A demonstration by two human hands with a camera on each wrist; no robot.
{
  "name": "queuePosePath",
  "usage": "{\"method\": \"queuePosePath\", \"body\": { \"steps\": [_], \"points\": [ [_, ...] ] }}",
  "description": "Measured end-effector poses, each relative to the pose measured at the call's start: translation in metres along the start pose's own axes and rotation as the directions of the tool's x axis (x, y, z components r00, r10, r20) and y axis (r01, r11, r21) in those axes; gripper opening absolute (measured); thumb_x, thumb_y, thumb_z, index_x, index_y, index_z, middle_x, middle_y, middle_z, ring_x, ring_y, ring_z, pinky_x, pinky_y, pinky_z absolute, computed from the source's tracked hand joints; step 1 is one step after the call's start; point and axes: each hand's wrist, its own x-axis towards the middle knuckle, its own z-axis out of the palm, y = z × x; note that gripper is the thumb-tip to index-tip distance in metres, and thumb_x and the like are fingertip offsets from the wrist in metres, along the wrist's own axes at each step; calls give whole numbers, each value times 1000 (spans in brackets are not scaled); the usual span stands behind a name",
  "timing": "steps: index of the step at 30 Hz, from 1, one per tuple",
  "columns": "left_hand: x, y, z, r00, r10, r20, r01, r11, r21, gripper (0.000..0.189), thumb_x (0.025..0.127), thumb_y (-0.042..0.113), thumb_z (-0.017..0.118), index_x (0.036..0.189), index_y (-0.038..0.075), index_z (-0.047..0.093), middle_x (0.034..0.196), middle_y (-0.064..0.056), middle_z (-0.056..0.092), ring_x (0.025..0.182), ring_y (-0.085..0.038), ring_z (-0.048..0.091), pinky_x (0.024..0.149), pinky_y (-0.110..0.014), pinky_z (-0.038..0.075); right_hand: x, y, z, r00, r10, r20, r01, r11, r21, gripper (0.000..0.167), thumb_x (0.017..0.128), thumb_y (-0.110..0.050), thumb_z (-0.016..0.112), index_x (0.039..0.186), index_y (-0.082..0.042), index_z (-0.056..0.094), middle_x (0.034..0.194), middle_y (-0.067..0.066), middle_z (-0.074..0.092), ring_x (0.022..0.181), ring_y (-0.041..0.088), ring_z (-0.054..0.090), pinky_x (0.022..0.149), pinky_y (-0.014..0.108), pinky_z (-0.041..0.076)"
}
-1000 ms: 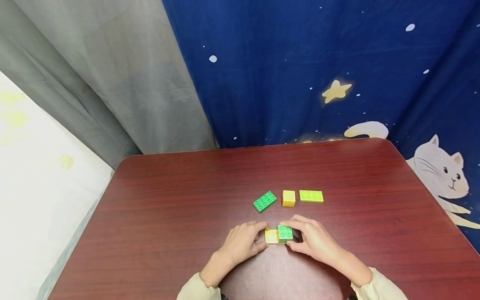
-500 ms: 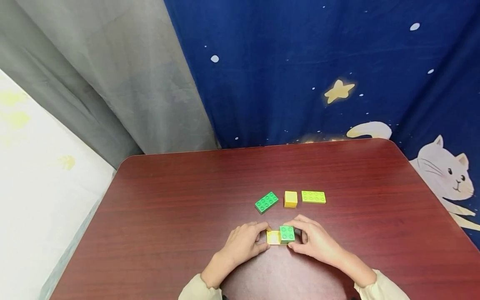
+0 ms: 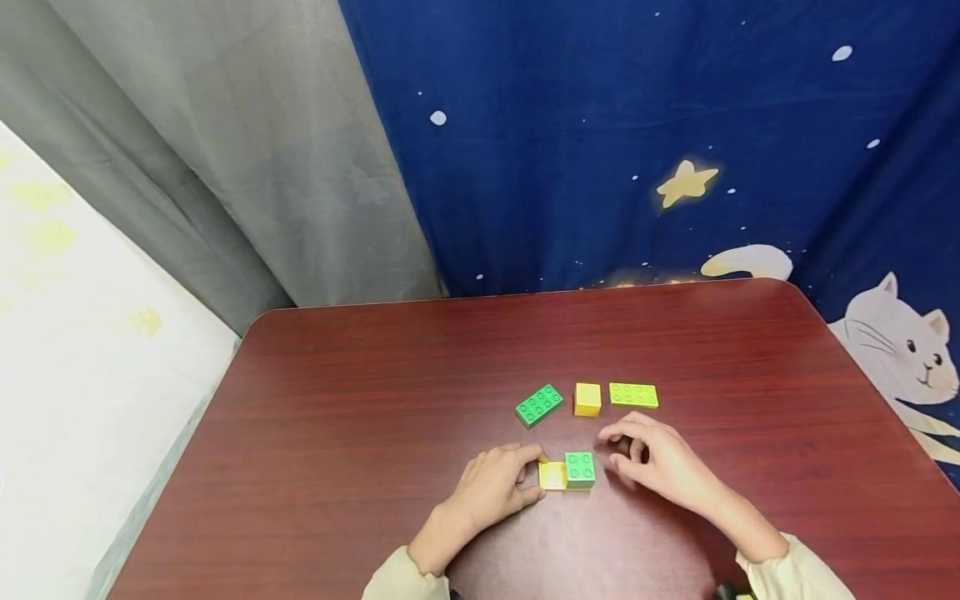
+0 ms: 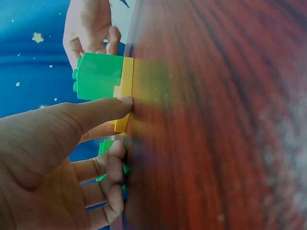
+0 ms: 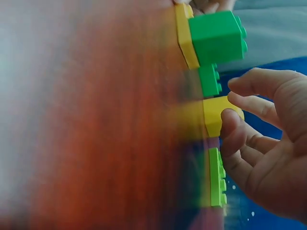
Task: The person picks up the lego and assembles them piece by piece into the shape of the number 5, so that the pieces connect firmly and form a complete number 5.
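My left hand (image 3: 491, 487) pinches the left end of a flat yellow building plate (image 3: 552, 476) between thumb and index finger. A square green brick (image 3: 580, 470) with studs on top sits on the plate's right half. In the left wrist view, the thumb lies along the side of the yellow plate (image 4: 125, 84). My right hand (image 3: 667, 467) is off to the right of the green brick, its fingers loosely bent and nothing between them. Seen from the right wrist, the fingertips of that hand overlap a yellow block (image 5: 217, 117) standing beyond.
Behind the hands on the dark red table (image 3: 360, 433) lie a long green brick (image 3: 539, 406), the yellow block and a lime green studded plate (image 3: 633, 395). A blue curtain (image 3: 570, 150) with stars and a cat hangs behind the table's far edge.
My right hand has let go of the square green brick and moved to the right and slightly back. The left hand keeps its pinch on the yellow plate.
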Motion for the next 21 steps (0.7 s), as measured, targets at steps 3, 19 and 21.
{"method": "queuePosePath", "body": {
  "steps": [3,19,21],
  "points": [
    [1,0,1,1000,4,0,-4,1000,2,29,74,24,78,98,25,63,66,10,44,53,-3,39,43,-20,31,5,3,-5,999,39,-26,-40,999,-24,25,77,2,68,98,-12,68,87,-3,58,59,1,50,53,21,42],
    [1,1,1,1000,-6,4,6,1000,-7,28,74,26,78,97,26,63,67,10,44,53,-3,38,43,-20,31,34,-3,-6,994,-42,-96,27,988,-151,23,74,-3,74,95,-10,70,83,-6,58,64,4,48,52,21,40],
    [1,0,1,1000,-4,1,4,1000,-9,28,73,25,78,97,26,63,67,10,44,53,-2,38,43,-20,31,41,-7,-4,993,-63,-96,44,981,-187,23,74,-8,75,96,-11,70,84,-4,57,70,9,49,55,22,40]
  ]
}}
